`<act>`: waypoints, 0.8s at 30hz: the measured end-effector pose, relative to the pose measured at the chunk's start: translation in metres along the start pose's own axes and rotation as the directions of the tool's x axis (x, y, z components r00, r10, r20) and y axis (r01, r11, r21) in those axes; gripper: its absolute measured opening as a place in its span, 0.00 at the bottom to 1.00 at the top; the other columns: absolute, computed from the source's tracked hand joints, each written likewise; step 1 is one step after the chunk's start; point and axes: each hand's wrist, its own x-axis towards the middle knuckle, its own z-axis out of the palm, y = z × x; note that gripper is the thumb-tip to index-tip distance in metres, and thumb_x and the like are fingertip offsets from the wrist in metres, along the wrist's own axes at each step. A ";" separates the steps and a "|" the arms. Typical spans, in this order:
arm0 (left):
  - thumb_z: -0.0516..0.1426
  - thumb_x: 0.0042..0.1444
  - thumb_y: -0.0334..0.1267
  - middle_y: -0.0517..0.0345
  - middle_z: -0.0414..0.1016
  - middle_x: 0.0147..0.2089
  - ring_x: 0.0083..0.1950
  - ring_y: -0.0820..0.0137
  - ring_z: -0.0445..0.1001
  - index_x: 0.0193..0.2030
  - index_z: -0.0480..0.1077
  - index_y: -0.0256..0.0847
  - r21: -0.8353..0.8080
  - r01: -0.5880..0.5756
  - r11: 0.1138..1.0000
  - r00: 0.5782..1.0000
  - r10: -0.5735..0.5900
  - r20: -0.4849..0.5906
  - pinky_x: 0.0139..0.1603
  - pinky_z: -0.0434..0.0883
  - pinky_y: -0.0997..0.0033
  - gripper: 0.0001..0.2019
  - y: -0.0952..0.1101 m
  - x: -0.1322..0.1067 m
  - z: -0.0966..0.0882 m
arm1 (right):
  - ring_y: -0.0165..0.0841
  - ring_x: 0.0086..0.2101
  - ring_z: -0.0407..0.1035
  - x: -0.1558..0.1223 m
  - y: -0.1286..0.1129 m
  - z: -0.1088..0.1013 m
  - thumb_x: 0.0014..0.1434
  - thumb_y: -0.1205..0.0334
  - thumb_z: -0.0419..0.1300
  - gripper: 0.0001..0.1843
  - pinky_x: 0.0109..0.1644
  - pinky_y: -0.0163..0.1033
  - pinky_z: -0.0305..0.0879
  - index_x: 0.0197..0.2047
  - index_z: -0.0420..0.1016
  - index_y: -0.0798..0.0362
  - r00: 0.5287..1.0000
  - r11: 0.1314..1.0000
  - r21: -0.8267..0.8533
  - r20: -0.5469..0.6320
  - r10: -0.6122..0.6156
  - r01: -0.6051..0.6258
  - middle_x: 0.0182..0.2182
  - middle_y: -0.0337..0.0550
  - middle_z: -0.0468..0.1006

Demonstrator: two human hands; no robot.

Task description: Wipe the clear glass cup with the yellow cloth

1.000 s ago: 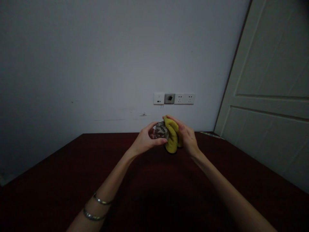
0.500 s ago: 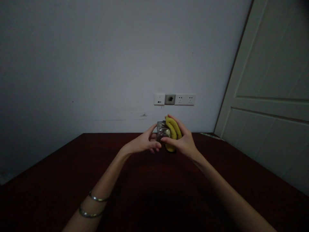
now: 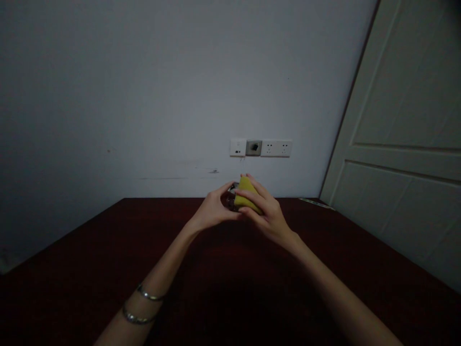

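In the head view, my left hand [image 3: 213, 209] curves its thumb and fingers around a small, clear, shiny object [image 3: 231, 201] that looks like a glass. Most of that object is hidden by my hand and by a yellow cloth [image 3: 246, 186]. My right hand [image 3: 268, 210] grips the cloth, which is bunched up, and presses it to the right side of the clear object. Both hands are close together above the dark red table [image 3: 223, 269].
A pale wall [image 3: 173, 96] rises behind the table, with a row of sockets and switch plates [image 3: 268, 148] on it. At the right stands a white panelled door [image 3: 406, 120]. A thin flat strip [image 3: 316, 203] lies at the table's far right edge.
My left hand has closed around the clear object, where its fingers were looser before. The cloth, earlier in rounded folds, has turned and moved left over the object with my right hand.
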 end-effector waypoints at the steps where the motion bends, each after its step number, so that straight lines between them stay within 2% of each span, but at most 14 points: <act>1: 0.69 0.38 0.40 0.44 0.71 0.57 0.50 0.59 0.75 0.62 0.60 0.39 0.032 -0.016 0.999 1.000 0.016 0.004 0.50 0.73 0.55 0.42 0.000 -0.001 0.001 | 0.41 0.63 0.56 0.000 0.003 0.000 0.59 0.55 0.58 0.17 0.65 0.54 0.53 0.52 0.74 0.42 1.000 1.000 -0.003 -0.006 -0.016 0.016 0.63 0.41 0.63; 2: 0.69 0.38 0.40 0.44 0.70 0.58 0.51 0.58 0.74 0.63 0.59 0.39 0.066 -0.033 0.997 0.999 0.032 0.008 0.52 0.72 0.54 0.43 0.000 -0.001 0.001 | 0.40 0.61 0.58 0.000 0.006 0.000 0.59 0.55 0.58 0.16 0.65 0.52 0.54 0.51 0.75 0.42 1.000 1.000 0.015 -0.027 -0.005 0.006 0.62 0.41 0.65; 4: 0.70 0.36 0.40 0.46 0.70 0.58 0.54 0.58 0.72 0.63 0.59 0.40 0.135 -0.071 0.988 0.997 0.068 0.026 0.56 0.69 0.53 0.45 0.002 -0.002 0.003 | 0.39 0.57 0.65 0.002 0.013 0.000 0.61 0.53 0.56 0.16 0.62 0.50 0.59 0.50 0.75 0.44 0.989 0.991 0.101 -0.110 0.102 -0.091 0.56 0.43 0.73; 6: 0.70 0.35 0.39 0.48 0.71 0.57 0.55 0.58 0.71 0.63 0.59 0.41 0.174 -0.107 0.979 0.994 0.101 0.044 0.59 0.66 0.53 0.46 0.005 -0.003 0.005 | 0.38 0.51 0.71 0.004 0.018 0.002 0.61 0.50 0.54 0.17 0.59 0.49 0.64 0.48 0.77 0.46 0.953 0.955 0.208 -0.171 0.249 -0.212 0.49 0.44 0.78; 8: 0.70 0.35 0.39 0.49 0.71 0.57 0.56 0.57 0.71 0.63 0.60 0.42 0.195 -0.124 0.973 0.992 0.118 0.041 0.60 0.65 0.52 0.45 0.007 -0.003 0.006 | 0.38 0.49 0.73 0.006 0.019 0.003 0.61 0.49 0.54 0.18 0.57 0.48 0.66 0.46 0.78 0.48 0.924 0.927 0.263 -0.201 0.325 -0.269 0.46 0.44 0.80; 10: 0.70 0.35 0.40 0.48 0.71 0.57 0.56 0.56 0.71 0.63 0.61 0.42 0.193 -0.103 0.976 0.995 0.103 0.014 0.59 0.66 0.51 0.45 0.007 -0.002 0.007 | 0.38 0.50 0.71 0.006 0.014 0.003 0.60 0.50 0.56 0.16 0.58 0.49 0.65 0.46 0.78 0.46 0.937 0.948 0.221 -0.216 0.275 -0.228 0.48 0.43 0.79; 12: 0.70 0.36 0.40 0.46 0.72 0.56 0.52 0.57 0.74 0.63 0.60 0.41 0.164 -0.060 0.985 0.998 0.064 -0.021 0.53 0.71 0.52 0.44 0.004 -0.002 0.007 | 0.39 0.53 0.69 0.004 0.008 0.003 0.59 0.53 0.58 0.14 0.60 0.49 0.63 0.47 0.78 0.44 0.966 0.986 0.103 -0.209 0.153 -0.134 0.51 0.42 0.77; 14: 0.69 0.37 0.39 0.46 0.72 0.55 0.48 0.58 0.75 0.63 0.60 0.40 0.124 -0.034 0.992 0.997 0.042 -0.062 0.48 0.73 0.55 0.43 0.000 -0.001 0.006 | 0.39 0.56 0.66 0.001 0.002 0.001 0.57 0.56 0.60 0.14 0.61 0.50 0.62 0.48 0.78 0.43 0.989 0.999 -0.009 -0.146 0.030 -0.032 0.56 0.42 0.73; 15: 0.69 0.38 0.39 0.45 0.72 0.55 0.48 0.58 0.75 0.63 0.60 0.39 0.114 -0.031 0.993 0.996 0.040 -0.078 0.48 0.74 0.55 0.43 -0.001 0.000 0.006 | 0.40 0.56 0.66 0.001 0.001 0.001 0.57 0.57 0.61 0.14 0.61 0.50 0.62 0.48 0.78 0.43 0.994 0.999 -0.038 -0.114 -0.006 0.001 0.57 0.42 0.71; 17: 0.69 0.38 0.39 0.45 0.72 0.55 0.48 0.58 0.75 0.62 0.60 0.39 0.118 -0.030 0.993 0.995 0.041 -0.096 0.48 0.73 0.55 0.42 -0.001 0.000 0.006 | 0.39 0.56 0.66 0.001 0.000 0.001 0.56 0.58 0.62 0.15 0.61 0.49 0.62 0.47 0.78 0.43 0.996 1.000 -0.028 -0.092 -0.004 0.001 0.58 0.42 0.70; 19: 0.69 0.38 0.40 0.45 0.73 0.54 0.49 0.58 0.74 0.62 0.61 0.38 0.143 -0.022 0.989 0.995 0.036 -0.096 0.51 0.72 0.54 0.42 0.001 0.000 0.007 | 0.39 0.55 0.68 0.004 0.002 0.003 0.56 0.56 0.61 0.15 0.60 0.48 0.63 0.47 0.78 0.45 0.982 0.994 0.054 -0.154 0.106 -0.099 0.54 0.43 0.74; 22: 0.69 0.37 0.42 0.45 0.73 0.53 0.50 0.59 0.74 0.60 0.63 0.38 0.183 -0.010 0.983 0.995 0.029 -0.100 0.53 0.70 0.55 0.41 0.004 0.000 0.007 | 0.39 0.51 0.71 0.008 0.005 0.007 0.57 0.52 0.60 0.16 0.58 0.48 0.65 0.47 0.78 0.47 0.911 0.934 0.217 -0.243 0.334 -0.285 0.48 0.44 0.79; 24: 0.69 0.37 0.43 0.47 0.75 0.50 0.49 0.59 0.74 0.58 0.65 0.38 0.204 0.023 0.979 0.994 0.000 -0.112 0.51 0.71 0.56 0.39 0.003 0.001 0.007 | 0.39 0.50 0.72 0.008 0.005 0.009 0.57 0.52 0.60 0.16 0.57 0.48 0.66 0.47 0.79 0.48 0.903 0.924 0.232 -0.240 0.357 -0.304 0.47 0.44 0.79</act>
